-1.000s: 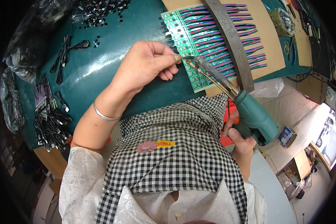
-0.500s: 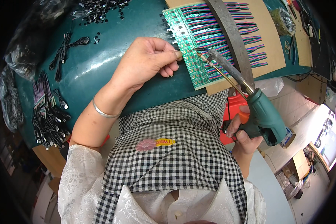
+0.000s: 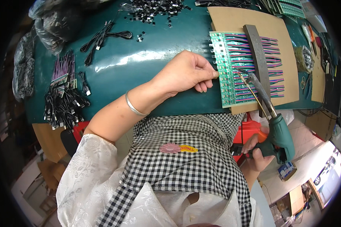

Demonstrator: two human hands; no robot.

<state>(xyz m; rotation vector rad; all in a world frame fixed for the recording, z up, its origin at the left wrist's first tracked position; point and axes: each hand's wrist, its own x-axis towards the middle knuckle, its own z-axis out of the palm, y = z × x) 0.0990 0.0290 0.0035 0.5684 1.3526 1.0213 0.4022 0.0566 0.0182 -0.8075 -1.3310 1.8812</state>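
Note:
My left hand [image 3: 189, 73] is closed in a pinch at the left edge of a green circuit-board panel [image 3: 226, 85]. Whatever sits between thumb and forefinger is hidden. Small black connectors [image 3: 211, 48] stick out along the panel's edge above that hand. My right hand [image 3: 257, 156] grips a green soldering gun [image 3: 282, 132] by its handle, below the table edge. The gun's long metal nozzle reaches up and left, its tip over the panel near the wire joints. Rows of multicoloured wires [image 3: 238, 51] run right from the panel, under a dark metal bar [image 3: 258, 56].
Brown cardboard [image 3: 288, 34] lies beneath the panel on the green table [image 3: 155, 102]. Loose black connectors [image 3: 159, 11] are heaped at the back. Black cables [image 3: 98, 39], a cable bundle [image 3: 64, 102] and plastic bags [image 3: 55, 28] lie leftward. A wire-filled tub [image 3: 304, 58] stands right.
The view has shifted, so the table and panel appear farther right and lower. Both hands, the gun and its tip keep about the same places against the panel.

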